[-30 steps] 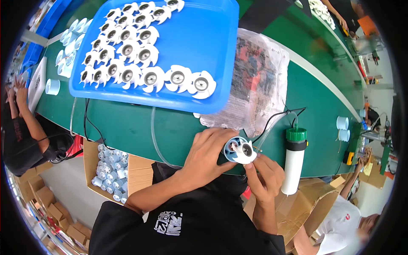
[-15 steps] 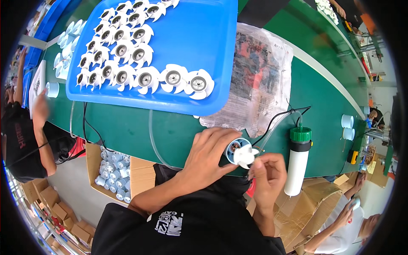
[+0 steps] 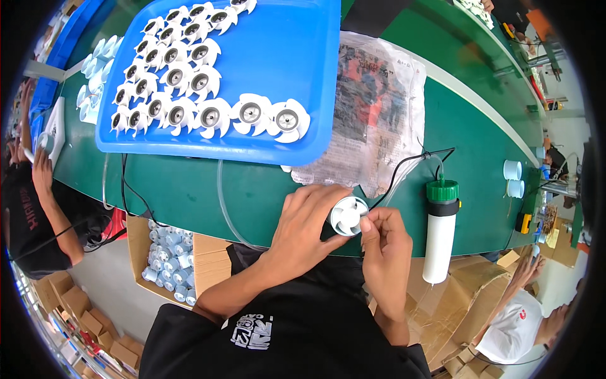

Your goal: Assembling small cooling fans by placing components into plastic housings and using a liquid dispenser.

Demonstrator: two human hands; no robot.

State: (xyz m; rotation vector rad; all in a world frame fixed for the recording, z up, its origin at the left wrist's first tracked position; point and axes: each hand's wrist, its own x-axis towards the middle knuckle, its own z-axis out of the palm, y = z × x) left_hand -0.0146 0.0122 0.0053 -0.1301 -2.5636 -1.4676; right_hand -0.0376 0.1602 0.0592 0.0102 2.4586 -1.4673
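Observation:
Near the front edge of the table, my left hand (image 3: 305, 218) is closed around a light blue round fan housing (image 3: 334, 228). A white fan wheel (image 3: 348, 215) with curved blades sits in the housing's mouth, facing up. The thumb and fingers of my right hand (image 3: 384, 239) pinch at the wheel's right edge, against the rim. Ahead of my hands stands a blue tray (image 3: 278, 63) with several white fan wheels (image 3: 210, 116) in rows, hubs upward. Whether the wheel is fully seated in the housing I cannot tell.
A white bottle with a green cap (image 3: 442, 234) hangs at the table edge, right of my hands, with tubing attached. Newspaper (image 3: 379, 114) lies beside the tray. Two light blue housings (image 3: 512, 169) stand far right. A carton (image 3: 208, 259) of housings sits lower left. Co-workers flank both sides.
My right hand has moved left and brought the fan wheel from the housing's edge into its mouth. The left hand keeps its hold. The co-worker at left has lifted a housing.

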